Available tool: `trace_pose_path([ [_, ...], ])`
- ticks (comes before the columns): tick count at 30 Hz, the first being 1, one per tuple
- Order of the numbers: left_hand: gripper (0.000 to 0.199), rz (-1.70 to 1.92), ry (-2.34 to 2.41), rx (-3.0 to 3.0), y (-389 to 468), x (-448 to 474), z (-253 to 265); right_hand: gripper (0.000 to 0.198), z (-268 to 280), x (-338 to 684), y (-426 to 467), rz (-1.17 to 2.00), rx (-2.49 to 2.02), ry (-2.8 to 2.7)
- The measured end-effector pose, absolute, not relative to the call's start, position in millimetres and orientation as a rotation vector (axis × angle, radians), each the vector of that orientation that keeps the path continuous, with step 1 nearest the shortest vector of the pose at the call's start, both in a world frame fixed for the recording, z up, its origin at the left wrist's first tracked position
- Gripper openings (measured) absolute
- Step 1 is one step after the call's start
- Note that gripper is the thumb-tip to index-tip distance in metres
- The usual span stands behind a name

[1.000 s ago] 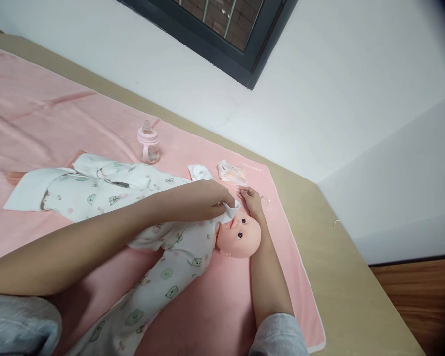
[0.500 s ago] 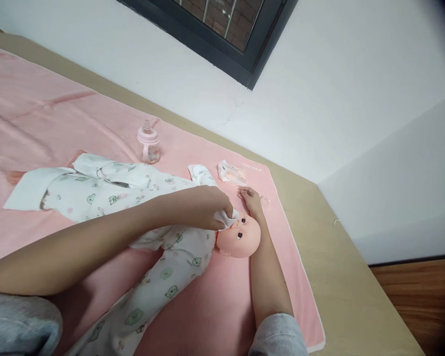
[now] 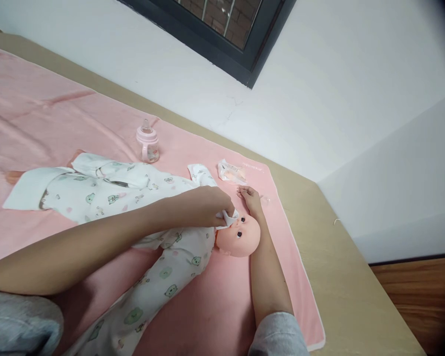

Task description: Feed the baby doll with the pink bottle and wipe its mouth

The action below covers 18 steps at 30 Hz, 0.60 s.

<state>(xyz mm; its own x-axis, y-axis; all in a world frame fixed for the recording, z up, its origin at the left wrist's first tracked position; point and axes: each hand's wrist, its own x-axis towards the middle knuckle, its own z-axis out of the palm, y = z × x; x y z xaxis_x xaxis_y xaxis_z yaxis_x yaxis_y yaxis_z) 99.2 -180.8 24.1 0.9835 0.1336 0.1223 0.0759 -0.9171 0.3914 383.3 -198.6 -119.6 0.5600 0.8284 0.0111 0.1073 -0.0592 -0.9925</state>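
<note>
Left hand point(image 3: 207, 207) pinches a soft white wipe point(image 3: 228, 217) against the smooth plastic doll's face point(image 3: 241, 236); right hand point(image 3: 251, 200) lies loosely open beside it.

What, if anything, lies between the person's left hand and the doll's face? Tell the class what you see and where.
A small white cloth does. The left hand pinches it and presses it against the doll's face by the mouth. The right hand rests beside the doll's head, with nothing visible between them.
</note>
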Motion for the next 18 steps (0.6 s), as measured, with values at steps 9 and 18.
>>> trace_pose_path([
  [9,0.013,0.213,0.233,2.746,-179.2,101.6,23.3,0.018,-120.2,383.5,-197.7,0.704,-1.545,-0.812],
  [18,0.016,0.318,0.19,2.758,-175.1,101.5,17.9,0.021,-122.2,385.0,-197.2,0.708,-1.53,-0.811],
])
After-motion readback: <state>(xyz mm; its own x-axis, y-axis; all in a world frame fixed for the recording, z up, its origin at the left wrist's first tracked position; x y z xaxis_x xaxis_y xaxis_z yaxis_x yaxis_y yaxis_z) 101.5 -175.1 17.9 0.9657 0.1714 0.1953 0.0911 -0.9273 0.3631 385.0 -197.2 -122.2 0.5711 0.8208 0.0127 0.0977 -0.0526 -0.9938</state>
